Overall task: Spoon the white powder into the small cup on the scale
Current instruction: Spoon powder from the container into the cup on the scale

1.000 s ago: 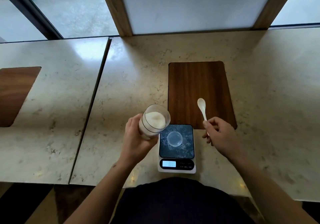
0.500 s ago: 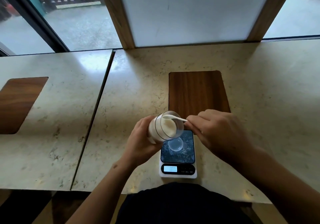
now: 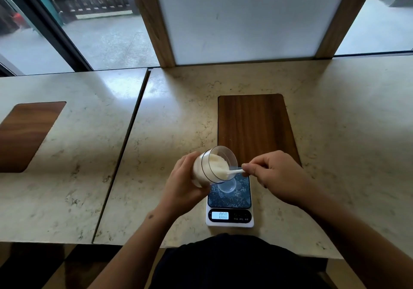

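My left hand [image 3: 182,186] grips a clear jar [image 3: 212,165] of white powder, tilted with its mouth toward the right, above the scale's left rear corner. My right hand [image 3: 277,177] pinches the handle of a small white spoon [image 3: 234,172], whose bowl is inside the jar's mouth in the powder. A small clear cup [image 3: 228,186] stands on the dark platform of the white scale [image 3: 230,199], partly hidden under the jar. The display [image 3: 220,215] reads 0.00.
The scale sits near the front edge of a pale marble counter [image 3: 178,121]. A dark wooden inset [image 3: 254,130] lies just behind it, another wooden inset [image 3: 24,132] at far left. A seam [image 3: 125,145] splits the counter. Windows and a wood-framed white panel [image 3: 234,16] rise behind.
My right hand carried the spoon from the wooden inset over to the jar. The spoon's bowl went from the jar's rim down into the powder; the jar tilted further toward the scale.
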